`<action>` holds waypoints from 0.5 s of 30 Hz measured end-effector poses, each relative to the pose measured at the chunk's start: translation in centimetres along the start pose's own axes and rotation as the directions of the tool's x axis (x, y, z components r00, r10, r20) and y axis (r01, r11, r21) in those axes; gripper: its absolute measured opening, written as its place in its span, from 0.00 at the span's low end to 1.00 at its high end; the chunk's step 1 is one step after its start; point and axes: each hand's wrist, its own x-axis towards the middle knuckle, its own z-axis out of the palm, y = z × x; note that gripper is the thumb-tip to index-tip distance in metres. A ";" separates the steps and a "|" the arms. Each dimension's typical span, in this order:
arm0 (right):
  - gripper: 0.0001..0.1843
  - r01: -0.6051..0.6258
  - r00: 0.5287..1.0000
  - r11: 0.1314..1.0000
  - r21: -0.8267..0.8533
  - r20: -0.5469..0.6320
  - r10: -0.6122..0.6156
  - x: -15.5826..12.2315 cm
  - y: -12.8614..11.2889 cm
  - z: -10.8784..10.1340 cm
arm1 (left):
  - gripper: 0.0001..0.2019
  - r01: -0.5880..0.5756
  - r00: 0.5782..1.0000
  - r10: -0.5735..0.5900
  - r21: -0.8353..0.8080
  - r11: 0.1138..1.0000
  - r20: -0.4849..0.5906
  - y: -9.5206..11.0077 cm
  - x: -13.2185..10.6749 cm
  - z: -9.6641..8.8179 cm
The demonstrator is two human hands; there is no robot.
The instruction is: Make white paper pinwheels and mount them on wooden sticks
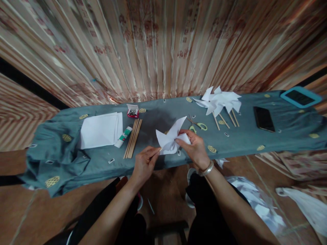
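Note:
A white paper pinwheel (pixel 167 139) is held between my two hands above the front of the cloth-covered table. My right hand (pixel 196 148), with a silver bracelet at its wrist, grips it, the thumb by the small dark pin at the centre. At the pinwheel's lower left, my left hand (pixel 146 162) is closed in a pinch; a pale tip shows at its fingertips, possibly a stick end, mostly hidden. Green-handled scissors (pixel 198 126) lie just behind my right hand. Several wooden sticks (pixel 133 139) lie side by side beyond my left hand.
A stack of white paper (pixel 99 131), a glue stick (pixel 124 136) and an opened red box of pins (pixel 133 111) lie on the left. Several pinwheels on sticks (pixel 219 101), a black phone (pixel 264 119) and a blue-framed tablet (pixel 300 97) lie rightward. White paper pieces (pixel 258 200) are on the floor.

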 end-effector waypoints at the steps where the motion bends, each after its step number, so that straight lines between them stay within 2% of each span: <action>1: 0.22 -0.008 1.000 1.000 0.002 0.003 0.008 0.0 0.1 0.0 | 0.12 0.006 1.000 -0.006 0.000 1.000 0.003 0.0 0.0 0.0; 9: 0.20 -0.014 0.999 1.000 0.023 0.034 0.013 0.7 0.0 0.2 | 0.12 0.024 1.000 -0.024 -0.011 1.000 0.012 -0.6 0.1 0.0; 15: 0.19 0.010 0.999 1.000 0.007 0.051 -0.010 1.6 -0.3 -0.1 | 0.12 0.091 0.994 -0.089 -0.028 0.995 0.067 -1.0 0.6 -0.4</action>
